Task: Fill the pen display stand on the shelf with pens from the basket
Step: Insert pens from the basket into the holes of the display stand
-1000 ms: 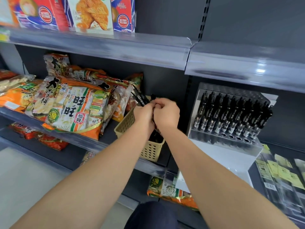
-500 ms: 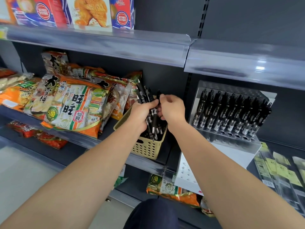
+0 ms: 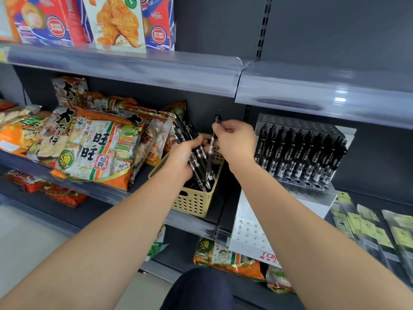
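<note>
A beige perforated basket sits on the middle shelf with black pens in it. My left hand grips a bundle of black pens above the basket. My right hand pinches a single black pen, held nearly upright and a little apart from the bundle. To the right stands the clear pen display stand, with a row of black pens standing in it and several open holes along its front.
Orange snack bags lie left of the basket. Boxes stand on the upper shelf, whose clear rail overhangs the stand. A white perforated panel slopes below the stand. Packaged items lie at lower right.
Both hands rose out of the basket with the pens. My right hand has drawn one pen up and away from the bundle in my left hand.
</note>
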